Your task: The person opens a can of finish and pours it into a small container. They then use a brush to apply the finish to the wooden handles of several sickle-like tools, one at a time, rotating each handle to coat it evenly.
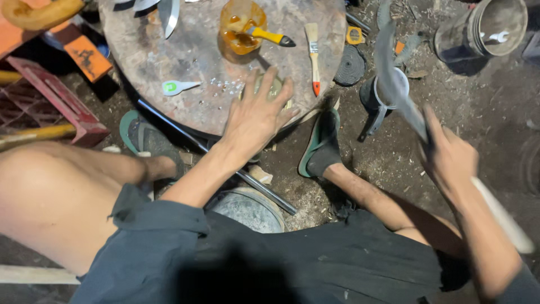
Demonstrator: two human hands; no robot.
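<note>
My left hand [256,115] lies spread, palm down, over a small round object [274,85] at the near edge of a round stained worktop [191,62]. My right hand [447,155] grips a long knife [394,79] out to the right; its pale handle runs back along my forearm and the grey blade points up and away, blurred. An orange plastic cup [239,28] with a yellow-handled tool [270,36] stands at the top of the worktop, and a paintbrush with a red tip [313,56] lies next to it.
Blades [169,14] lie at the worktop's far edge, a small white and green scraper [177,86] at the middle. A red crate [56,104] stands left, a metal bucket [484,28] top right, a metal rod [225,163] and a tin [247,208] between my sandalled feet.
</note>
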